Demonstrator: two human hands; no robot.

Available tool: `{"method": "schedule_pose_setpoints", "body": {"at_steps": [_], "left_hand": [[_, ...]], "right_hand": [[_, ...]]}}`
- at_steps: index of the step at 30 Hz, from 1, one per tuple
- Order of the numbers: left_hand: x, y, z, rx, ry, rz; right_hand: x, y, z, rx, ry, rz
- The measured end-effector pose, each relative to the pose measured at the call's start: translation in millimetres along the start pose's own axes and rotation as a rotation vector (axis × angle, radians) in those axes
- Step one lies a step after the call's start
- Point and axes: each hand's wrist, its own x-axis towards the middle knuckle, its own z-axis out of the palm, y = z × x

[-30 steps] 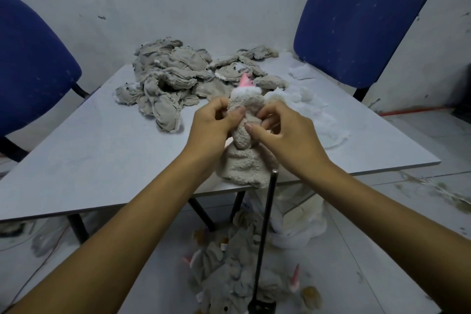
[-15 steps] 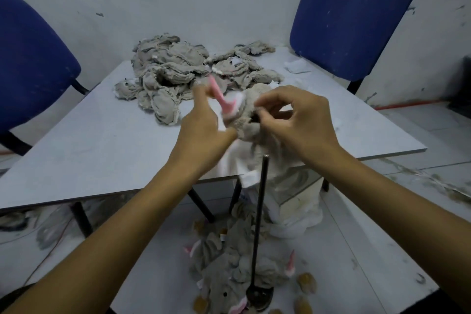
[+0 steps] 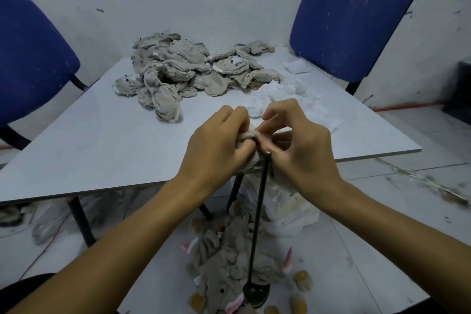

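Pinching fuzzy beige plush skin [image 3: 247, 133], likely inside-out, with left hand [image 3: 216, 150] and right hand [image 3: 303, 155], atop thin black metal rod [image 3: 258, 211].

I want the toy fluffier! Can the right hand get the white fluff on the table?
Probably yes: the white fluff lies just past the right hand with nothing between, but that hand is busy pinching the grey toy.
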Motion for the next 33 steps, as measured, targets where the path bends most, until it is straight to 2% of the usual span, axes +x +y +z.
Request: {"method": "schedule_pose_setpoints", "body": {"at_steps": [5,9,11,14,17,19,21,24,26,28,29,32,33], "left_hand": [[-12,7,-3,0.037,0.180,0.237],[-21,10,-2,0.043,0.258,0.370],[-27,9,-1,0.096,0.242,0.438],[-35,5,1,0.138,0.123,0.491],[-38,-1,-4,0.055,0.042,0.527],[-33,-1,-10,0.006,0.046,0.438],[-24,5,-17,-0.153,0.020,0.240],[-9,6,-23,-0.432,-0.296,-0.033],[-6,3,-22,-0.442,-0.429,-0.135],[-9,-1,-22,-0.344,-0.426,-0.116],[-9,-1,-21,-0.323,-0.379,-0.083],[-9,-3,-21,-0.423,-0.218,-0.042],[-9,-6,-22,-0.478,-0.202,-0.053]], "right_hand": [[-7,5,-16,-0.044,0.094,-0.285],[-17,7,-25,-0.016,0.035,-0.459],[-25,9,-27,-0.053,-0.022,-0.488],[-35,12,-28,-0.138,-0.125,-0.492],[-36,8,-30,-0.080,-0.198,-0.377],[-34,5,-35,0.000,-0.241,-0.283],[-33,5,-39,-0.020,-0.256,-0.291],[-35,4,-38,-0.041,-0.244,-0.294],[-36,6,-35,-0.062,-0.170,-0.291],[-33,12,-34,-0.141,-0.114,-0.257],[-31,17,-36,-0.154,-0.143,-0.195],[-22,27,-43,0.022,-0.424,0.154],[-19,29,-45,0.103,-0.467,0.217]]}}
